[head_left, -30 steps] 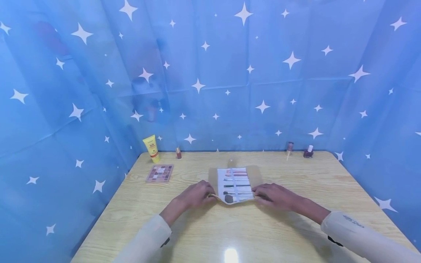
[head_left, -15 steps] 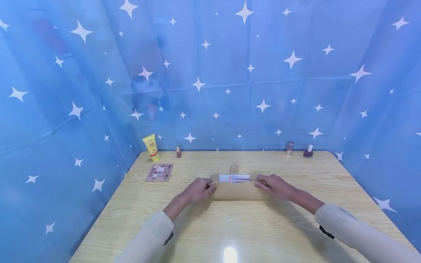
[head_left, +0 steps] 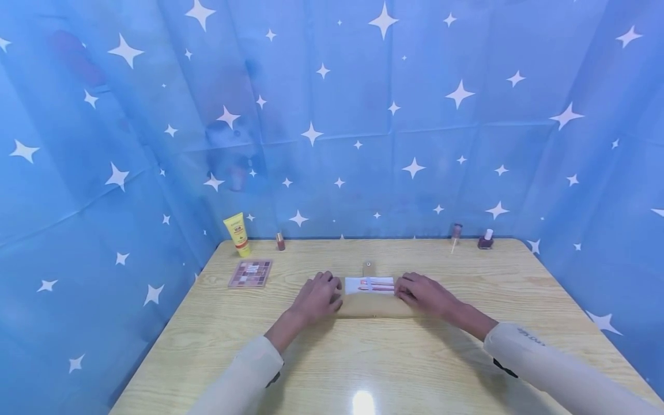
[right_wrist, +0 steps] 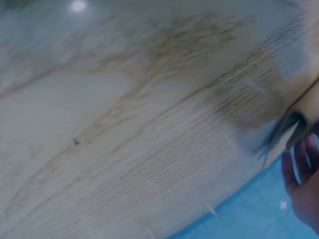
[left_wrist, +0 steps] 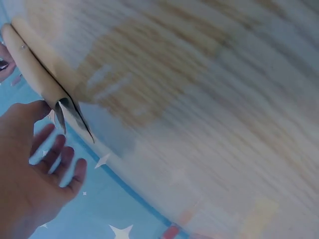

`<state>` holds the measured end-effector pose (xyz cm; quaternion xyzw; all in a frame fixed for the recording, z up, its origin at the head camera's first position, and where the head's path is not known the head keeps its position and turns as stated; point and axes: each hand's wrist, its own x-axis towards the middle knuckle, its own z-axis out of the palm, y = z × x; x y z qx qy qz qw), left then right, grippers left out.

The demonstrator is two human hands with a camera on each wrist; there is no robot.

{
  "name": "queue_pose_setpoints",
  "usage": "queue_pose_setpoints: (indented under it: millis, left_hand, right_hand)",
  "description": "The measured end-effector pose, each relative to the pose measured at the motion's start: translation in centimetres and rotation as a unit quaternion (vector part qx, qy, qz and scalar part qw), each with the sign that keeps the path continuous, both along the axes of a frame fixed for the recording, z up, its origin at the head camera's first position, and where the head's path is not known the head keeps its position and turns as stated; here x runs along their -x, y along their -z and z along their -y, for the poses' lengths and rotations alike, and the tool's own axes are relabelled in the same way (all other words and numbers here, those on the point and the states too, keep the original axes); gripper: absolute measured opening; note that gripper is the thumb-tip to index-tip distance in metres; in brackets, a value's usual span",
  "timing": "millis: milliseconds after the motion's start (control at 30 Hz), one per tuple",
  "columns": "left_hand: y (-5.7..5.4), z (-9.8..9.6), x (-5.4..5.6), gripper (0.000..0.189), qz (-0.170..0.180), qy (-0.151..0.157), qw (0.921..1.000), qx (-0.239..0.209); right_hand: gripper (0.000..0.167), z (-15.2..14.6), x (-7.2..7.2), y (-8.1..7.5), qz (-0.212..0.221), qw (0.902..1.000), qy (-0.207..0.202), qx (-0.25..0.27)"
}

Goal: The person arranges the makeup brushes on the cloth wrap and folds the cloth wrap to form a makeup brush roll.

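A tan makeup brush roll (head_left: 374, 305) lies partly rolled up at mid-table, its near part folded over. Above the fold, its white lining (head_left: 353, 284) shows with a few thin brushes (head_left: 376, 288); a small snap tab (head_left: 368, 268) sticks out at the far side. My left hand (head_left: 317, 298) is at its left end. In the left wrist view the thumb (left_wrist: 37, 108) touches the rolled end while the other fingers (left_wrist: 65, 158) spread loosely off it. At the right end, my right hand (head_left: 422, 294) holds the roll with bent fingers; its thumb is hidden in the right wrist view.
Back left stand a yellow tube (head_left: 236, 234) and a small red-brown cosmetic bottle (head_left: 280, 241), with an eyeshadow palette (head_left: 251, 274) in front. A brownish tube (head_left: 456, 231) and a dark nail polish bottle (head_left: 485, 239) stand back right. A blue starry curtain (head_left: 363, 196) borders the wooden table (head_left: 311, 369).
Both hands have folded the near edge of the brush roll up and away, covering most of the brushes. In the last half second the left hand's fingers have loosened from the edge.
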<state>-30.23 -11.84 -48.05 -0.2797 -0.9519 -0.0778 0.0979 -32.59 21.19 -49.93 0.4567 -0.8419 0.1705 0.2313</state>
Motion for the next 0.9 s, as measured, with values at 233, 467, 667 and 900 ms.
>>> queue_pose_setpoints:
  millis: [233,467,667,900]
  left_hand:
    - [0.0,0.2,-0.8,0.03,0.018,0.062,0.9975,0.03]
    - [-0.7,0.6,-1.2,0.025,0.077,0.065,0.995,0.003]
    - [-1.4,0.9,-0.3,0.018,0.165,0.045,0.9812,-0.089]
    - [-1.2,0.8,1.3,0.024,0.198,0.027,0.9692,-0.143]
  right_hand:
    - [0.016,-0.6,-0.8,-0.1,-0.015,0.9985,-0.025,-0.045]
    - [0.032,-1.2,-2.0,-0.7,0.068,0.9952,0.006,-0.071]
    - [0.019,-0.9,-1.7,-1.8,0.19,0.9809,0.008,-0.043]
    - [0.021,-0.4,-0.5,-2.3,0.25,0.968,0.009,-0.022]
